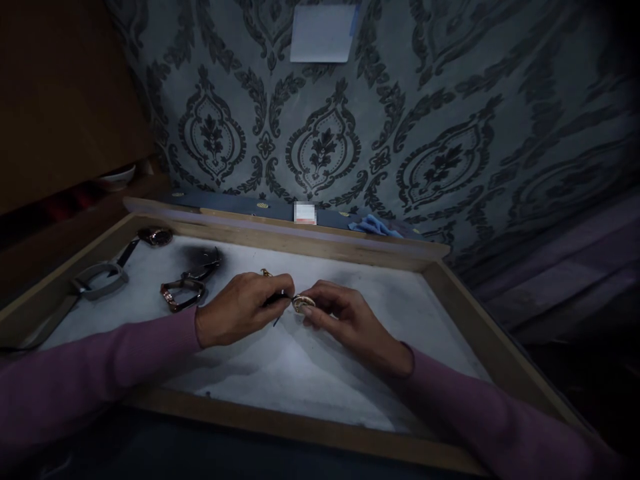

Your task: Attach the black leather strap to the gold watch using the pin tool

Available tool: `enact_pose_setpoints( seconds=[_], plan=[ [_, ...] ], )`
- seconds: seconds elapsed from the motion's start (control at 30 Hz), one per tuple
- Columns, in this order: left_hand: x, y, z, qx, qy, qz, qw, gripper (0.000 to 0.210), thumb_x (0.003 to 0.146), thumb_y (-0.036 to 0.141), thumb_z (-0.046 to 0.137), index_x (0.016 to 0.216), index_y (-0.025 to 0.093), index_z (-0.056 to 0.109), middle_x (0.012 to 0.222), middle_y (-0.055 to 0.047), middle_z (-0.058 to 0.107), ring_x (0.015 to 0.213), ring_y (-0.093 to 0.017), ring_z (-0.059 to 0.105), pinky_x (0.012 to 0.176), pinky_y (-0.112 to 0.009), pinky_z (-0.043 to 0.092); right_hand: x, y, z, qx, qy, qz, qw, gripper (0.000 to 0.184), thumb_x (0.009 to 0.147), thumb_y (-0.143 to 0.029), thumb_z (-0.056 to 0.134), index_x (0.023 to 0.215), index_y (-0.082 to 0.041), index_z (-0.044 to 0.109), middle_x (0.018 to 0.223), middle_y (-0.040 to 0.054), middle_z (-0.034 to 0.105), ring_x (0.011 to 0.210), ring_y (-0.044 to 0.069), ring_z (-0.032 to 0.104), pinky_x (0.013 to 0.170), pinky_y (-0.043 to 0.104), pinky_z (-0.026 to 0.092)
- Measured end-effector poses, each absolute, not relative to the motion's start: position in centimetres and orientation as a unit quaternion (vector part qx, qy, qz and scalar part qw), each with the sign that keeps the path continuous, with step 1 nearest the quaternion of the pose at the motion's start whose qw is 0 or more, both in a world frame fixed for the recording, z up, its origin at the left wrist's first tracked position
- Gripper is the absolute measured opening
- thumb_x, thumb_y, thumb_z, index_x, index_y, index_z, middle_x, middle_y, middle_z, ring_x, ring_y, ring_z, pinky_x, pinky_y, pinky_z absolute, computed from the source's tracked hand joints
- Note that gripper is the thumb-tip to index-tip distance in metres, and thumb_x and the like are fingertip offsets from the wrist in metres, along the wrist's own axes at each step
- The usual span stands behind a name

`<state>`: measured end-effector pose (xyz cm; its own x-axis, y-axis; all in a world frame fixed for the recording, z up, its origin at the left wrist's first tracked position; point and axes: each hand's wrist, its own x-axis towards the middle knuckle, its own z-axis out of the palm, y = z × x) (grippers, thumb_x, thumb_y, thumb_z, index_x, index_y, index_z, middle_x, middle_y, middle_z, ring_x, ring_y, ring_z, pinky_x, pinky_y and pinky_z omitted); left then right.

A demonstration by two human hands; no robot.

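Observation:
A round gold-coloured watch (pixel 304 304) is pinched between the thumb and fingers of my right hand (pixel 350 323). My left hand (pixel 247 308) is closed on a black watch strap (pixel 276 299) right beside the watch case. Behind the left fingers a small gold piece (pixel 267 273) shows, perhaps a buckle; most of it is hidden. Both hands are held over the white lining (pixel 350 400) of a shallow wooden tray, fingertips almost touching. How the strap meets the case is too small to tell.
Left on the lining lie a rose-gold and dark watch (pixel 183 293), a dark strap (pixel 204 262), a grey band (pixel 103 280) and another watch (pixel 156 235). The tray's wooden rim (pixel 450 307) surrounds them. A blue cloth (pixel 376 225) lies behind the rim, below a patterned wall (pixel 323 150).

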<state>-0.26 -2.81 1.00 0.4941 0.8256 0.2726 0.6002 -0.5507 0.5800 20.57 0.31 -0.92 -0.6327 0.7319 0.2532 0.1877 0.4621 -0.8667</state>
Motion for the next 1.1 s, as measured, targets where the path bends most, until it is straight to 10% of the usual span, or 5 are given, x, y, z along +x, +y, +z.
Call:
enact_pose_setpoints(
  seconds=[1.1],
  plan=[
    [-0.11,-3.26,1.11,0.86,0.437,0.227,0.134,0.008,0.092,0.017,0.047,0.088,0.018,0.054,0.064,0.003,0.055,0.056,-0.011,0.05,0.055,-0.022,0.03,20.57,-0.41,-1.13,-0.254,-0.865,0.247,0.355,0.013,0.092,-0.024,0.056,0.09,-0.018,0.068,0.076,0.0036,0.066,0.065,0.014,0.06,0.056,0.025,0.048]
  ],
)
